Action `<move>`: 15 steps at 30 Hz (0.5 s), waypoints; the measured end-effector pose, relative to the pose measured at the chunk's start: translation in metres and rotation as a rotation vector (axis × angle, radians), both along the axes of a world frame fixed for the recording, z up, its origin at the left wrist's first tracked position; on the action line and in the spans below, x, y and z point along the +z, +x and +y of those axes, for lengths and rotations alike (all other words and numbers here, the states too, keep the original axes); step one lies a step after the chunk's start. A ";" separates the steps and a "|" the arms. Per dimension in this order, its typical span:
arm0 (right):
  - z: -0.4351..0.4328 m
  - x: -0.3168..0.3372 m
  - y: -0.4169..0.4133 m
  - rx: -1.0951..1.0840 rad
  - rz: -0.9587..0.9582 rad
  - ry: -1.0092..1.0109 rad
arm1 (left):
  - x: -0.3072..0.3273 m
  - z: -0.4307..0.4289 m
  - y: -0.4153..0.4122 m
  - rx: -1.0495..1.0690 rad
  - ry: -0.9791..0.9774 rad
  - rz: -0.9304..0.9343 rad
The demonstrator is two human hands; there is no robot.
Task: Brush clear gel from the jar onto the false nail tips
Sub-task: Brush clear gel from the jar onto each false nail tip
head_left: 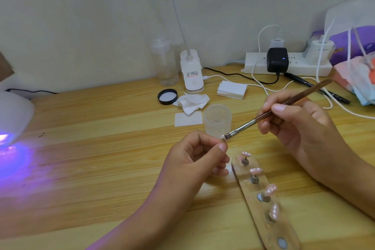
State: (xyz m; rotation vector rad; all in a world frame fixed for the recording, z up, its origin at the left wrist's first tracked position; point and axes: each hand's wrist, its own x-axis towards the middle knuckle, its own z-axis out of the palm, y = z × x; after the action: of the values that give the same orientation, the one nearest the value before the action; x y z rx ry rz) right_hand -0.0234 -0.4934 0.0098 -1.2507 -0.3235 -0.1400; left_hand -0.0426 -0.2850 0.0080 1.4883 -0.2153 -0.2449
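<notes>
Fingers [222, 146] of left hand [192, 160] pinch nail tip [223, 137] (brush [243, 127] touching).

Pink nail tips [254, 171], brown-handled brush [269, 112] — black lid [167, 96], striped yellow wood table [101, 148]

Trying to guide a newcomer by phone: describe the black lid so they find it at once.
On the wooden table, find the white clip lamp base by the wall. Near its foot, left of the crumpled tissue, lies the black lid: the only round black-rimmed thing there, white inside facing up.
</notes>
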 end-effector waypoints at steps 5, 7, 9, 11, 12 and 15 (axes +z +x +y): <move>0.001 -0.002 0.000 -0.023 0.000 -0.054 | 0.001 -0.001 0.000 0.001 -0.032 0.005; 0.002 -0.002 0.000 -0.056 0.003 -0.075 | 0.001 -0.001 0.000 0.002 -0.033 0.004; 0.002 -0.002 0.000 -0.097 0.010 -0.090 | 0.001 -0.001 0.000 0.004 -0.033 0.002; 0.001 -0.001 0.001 -0.152 0.034 -0.078 | 0.002 -0.002 -0.001 0.003 -0.032 -0.005; 0.001 -0.001 0.001 -0.175 0.054 -0.059 | 0.002 -0.002 -0.001 -0.001 -0.028 -0.017; 0.001 0.001 0.002 -0.169 0.107 0.047 | 0.003 -0.001 -0.002 -0.026 -0.008 -0.061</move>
State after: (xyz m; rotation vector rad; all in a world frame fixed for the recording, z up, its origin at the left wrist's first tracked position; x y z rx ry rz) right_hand -0.0211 -0.4927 0.0111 -1.2329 -0.1215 -0.2237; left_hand -0.0445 -0.2864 0.0109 1.4867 -0.2839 -0.2192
